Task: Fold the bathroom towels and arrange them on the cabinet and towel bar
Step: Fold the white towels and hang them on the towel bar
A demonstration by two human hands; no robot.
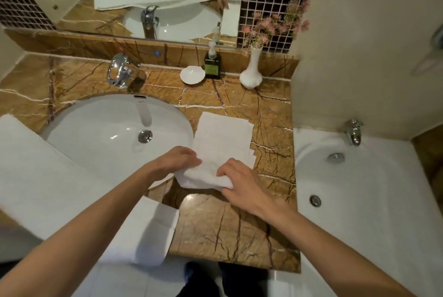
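A small white towel (223,138) lies flat on the brown marble counter (230,229) just right of the sink, its near end rolled or folded up into a thick edge. My left hand (177,160) grips that rolled end from the left, fingers curled over it. At the right side of the roll, my right hand (237,179) holds it with fingers bent onto the cloth. A large white towel (48,188) stretches across the counter's left part and front edge, passing under my left forearm.
An oval white sink (91,126) with a chrome faucet (119,71) fills the counter's left. At the back stand a white soap dish (192,74), a dark soap dispenser (212,64) and a white vase with pink flowers (251,73). A white bathtub (374,200) borders the right.
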